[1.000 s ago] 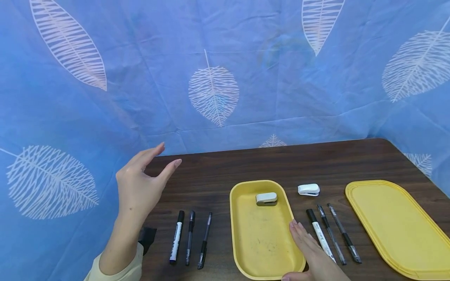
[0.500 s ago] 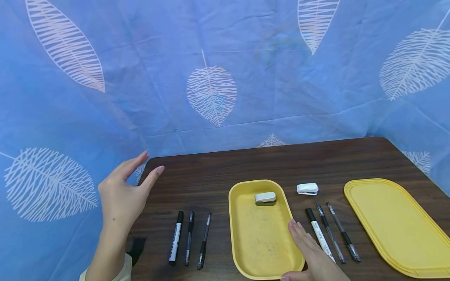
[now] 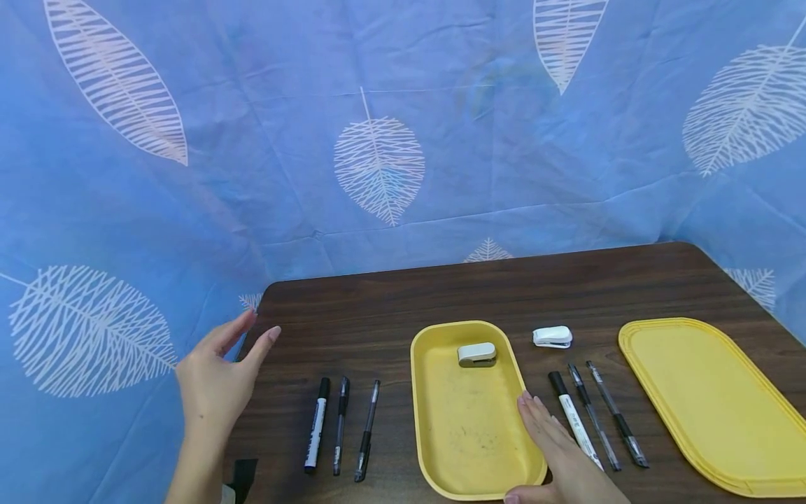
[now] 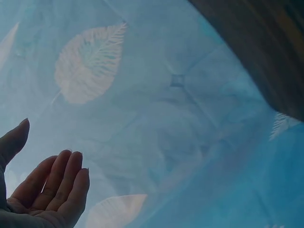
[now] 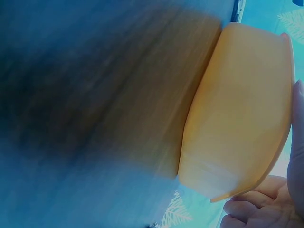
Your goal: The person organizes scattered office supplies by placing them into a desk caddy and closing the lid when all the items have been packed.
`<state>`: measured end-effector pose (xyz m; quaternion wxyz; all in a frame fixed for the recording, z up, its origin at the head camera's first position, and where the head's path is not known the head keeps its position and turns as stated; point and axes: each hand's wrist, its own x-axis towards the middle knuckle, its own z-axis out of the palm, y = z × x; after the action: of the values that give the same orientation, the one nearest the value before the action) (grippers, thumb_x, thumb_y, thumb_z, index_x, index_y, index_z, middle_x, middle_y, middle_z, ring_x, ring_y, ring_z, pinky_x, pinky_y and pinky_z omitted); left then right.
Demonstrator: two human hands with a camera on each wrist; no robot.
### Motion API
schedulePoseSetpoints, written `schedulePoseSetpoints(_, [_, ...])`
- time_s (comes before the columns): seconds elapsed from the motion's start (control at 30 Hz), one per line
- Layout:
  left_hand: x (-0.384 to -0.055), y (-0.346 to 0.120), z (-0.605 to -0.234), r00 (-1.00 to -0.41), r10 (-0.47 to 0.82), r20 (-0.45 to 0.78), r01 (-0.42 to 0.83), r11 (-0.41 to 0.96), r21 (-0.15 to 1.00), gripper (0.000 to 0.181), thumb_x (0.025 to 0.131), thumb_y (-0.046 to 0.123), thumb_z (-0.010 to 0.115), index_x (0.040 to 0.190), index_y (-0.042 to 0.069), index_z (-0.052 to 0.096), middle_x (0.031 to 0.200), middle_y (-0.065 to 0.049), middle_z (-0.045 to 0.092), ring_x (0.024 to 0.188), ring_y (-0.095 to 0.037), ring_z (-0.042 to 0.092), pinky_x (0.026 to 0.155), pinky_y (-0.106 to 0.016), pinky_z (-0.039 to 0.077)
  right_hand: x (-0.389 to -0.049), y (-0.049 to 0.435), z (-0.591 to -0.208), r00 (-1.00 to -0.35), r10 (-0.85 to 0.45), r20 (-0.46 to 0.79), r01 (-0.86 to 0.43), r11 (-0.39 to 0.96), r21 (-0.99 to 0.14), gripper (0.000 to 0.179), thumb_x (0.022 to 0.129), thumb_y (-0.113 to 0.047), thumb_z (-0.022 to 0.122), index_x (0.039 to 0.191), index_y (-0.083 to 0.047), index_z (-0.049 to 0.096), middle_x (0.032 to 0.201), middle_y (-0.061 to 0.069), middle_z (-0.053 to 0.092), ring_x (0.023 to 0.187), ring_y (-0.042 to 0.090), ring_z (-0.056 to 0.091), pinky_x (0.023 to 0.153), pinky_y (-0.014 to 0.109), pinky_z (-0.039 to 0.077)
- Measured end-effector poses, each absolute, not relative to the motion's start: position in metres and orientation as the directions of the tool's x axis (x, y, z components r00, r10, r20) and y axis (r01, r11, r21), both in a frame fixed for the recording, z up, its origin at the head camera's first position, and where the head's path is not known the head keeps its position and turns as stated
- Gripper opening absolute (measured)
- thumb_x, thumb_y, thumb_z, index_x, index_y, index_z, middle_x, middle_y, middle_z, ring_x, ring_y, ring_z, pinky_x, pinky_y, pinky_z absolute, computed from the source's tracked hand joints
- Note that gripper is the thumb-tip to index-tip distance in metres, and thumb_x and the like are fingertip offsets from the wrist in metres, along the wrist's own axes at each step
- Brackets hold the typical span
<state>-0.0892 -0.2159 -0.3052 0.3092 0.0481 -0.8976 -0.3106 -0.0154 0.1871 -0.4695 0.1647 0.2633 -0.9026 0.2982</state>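
My left hand [image 3: 217, 381] hovers at the left edge of the dark wooden table, thumb and fingers spread apart with nothing between them. In the left wrist view the same hand [image 4: 54, 192] appears against the blue cloth. At the near right corner of a yellow plastic tray [image 3: 472, 427], my right hand [image 3: 560, 455] holds the wall, fingers along its right side and thumb at the front rim. The right wrist view has the tray's outer wall [image 5: 240, 104] between thumb and fingers. A small grey-and-white stapler [image 3: 477, 354] lies inside the tray, near its far end.
Left of the tray lie a black-capped marker [image 3: 317, 427] and two pens [image 3: 341, 425]. To its right are another marker [image 3: 575, 420], two more pens [image 3: 617, 414] and a white stapler [image 3: 553, 337]. A yellow lid [image 3: 718, 406] lies far right. Leaf-patterned blue cloth [image 3: 441, 175] hangs behind.
My left hand has moved left, then lower, its fingers remaining spread. The right hand, the tray and the other things have stayed in place.
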Motion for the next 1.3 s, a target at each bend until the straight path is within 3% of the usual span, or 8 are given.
schedulePoseSetpoints(0.2, [-0.090, -0.220, -0.328, -0.811, -0.251, 0.528, 0.108, 0.823, 0.557, 0.044, 0.080, 0.025, 0.080, 0.119, 0.006, 0.069, 0.110, -0.014, 0.073, 0.101, -0.034, 0.069, 0.084, -0.049, 0.052, -0.013, 0.186, -0.469, -0.861, -0.347, 0.372, -0.504, 0.684, -0.528, 0.124, 0.059, -0.052, 0.084, 0.155, -0.010, 0.019, 0.158, -0.027, -0.002, 0.140, -0.019, -0.007, 0.102, -0.007, -0.001])
schedulePoseSetpoints(0.4, [-0.089, -0.219, -0.352, -0.836, -0.244, 0.492, 0.092, 0.820, 0.564, 0.043, 0.078, 0.020, 0.082, 0.114, 0.001, 0.071, 0.105, -0.018, 0.073, 0.096, -0.038, 0.069, 0.080, -0.054, 0.054, -0.013, 0.186, -0.469, -0.861, -0.345, 0.373, -0.503, 0.688, -0.523, 0.124, 0.059, -0.054, 0.084, 0.156, -0.011, 0.018, 0.158, -0.027, -0.003, 0.141, -0.018, -0.007, 0.102, -0.007, -0.001])
schedulePoseSetpoints(0.83, [-0.086, -0.210, -0.393, -0.924, -0.268, 0.275, -0.055, 0.801, 0.596, 0.046, 0.081, 0.023, 0.079, 0.120, 0.001, 0.067, 0.116, -0.019, 0.069, 0.109, -0.042, 0.063, 0.089, -0.056, 0.052, -0.012, 0.186, -0.467, -0.887, -0.327, 0.325, -0.459, 0.698, -0.550, 0.125, 0.058, -0.052, 0.085, 0.156, -0.011, 0.018, 0.159, -0.020, 0.003, 0.139, -0.020, -0.008, 0.102, -0.007, -0.002])
schedulePoseSetpoints(1.03, [-0.086, -0.208, -0.404, -0.939, -0.262, 0.224, -0.083, 0.803, 0.590, 0.045, 0.082, 0.022, 0.078, 0.120, 0.000, 0.067, 0.114, -0.020, 0.070, 0.106, -0.041, 0.065, 0.086, -0.054, 0.054, -0.012, 0.187, -0.468, -0.858, -0.352, 0.375, -0.509, 0.689, -0.516, 0.123, 0.060, -0.054, 0.083, 0.155, -0.007, 0.020, 0.160, -0.018, 0.003, 0.141, -0.018, -0.007, 0.103, -0.007, 0.000])
schedulePoseSetpoints(1.3, [-0.085, -0.208, -0.416, -0.941, -0.277, 0.192, -0.120, 0.807, 0.578, 0.043, 0.082, 0.018, 0.077, 0.117, -0.003, 0.067, 0.113, -0.022, 0.069, 0.105, -0.042, 0.065, 0.088, -0.054, 0.053, -0.013, 0.187, -0.467, -0.867, -0.352, 0.354, -0.496, 0.686, -0.533, 0.123, 0.060, -0.052, 0.084, 0.155, -0.006, 0.020, 0.161, -0.015, 0.006, 0.140, -0.018, -0.007, 0.103, -0.007, -0.001])
